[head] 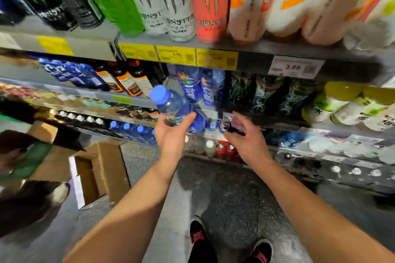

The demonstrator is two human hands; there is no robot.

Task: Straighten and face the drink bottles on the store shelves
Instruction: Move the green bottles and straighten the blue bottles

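My left hand (171,132) grips a blue drink bottle (171,105) with a blue cap, tilted so the cap leans up and to the left, in front of the second shelf. My right hand (245,136) is beside it to the right, fingers spread and blurred, holding nothing. Behind the held bottle two more blue bottles (198,87) stand on the second shelf. Dark green bottles (265,94) stand to their right.
Tall energy-drink cans (168,4) and orange-white cans (299,0) fill the top shelf, which has yellow price tags (177,55) on its edge. An open cardboard box (100,173) lies on the floor at left. A person crouches at the far left (23,166).
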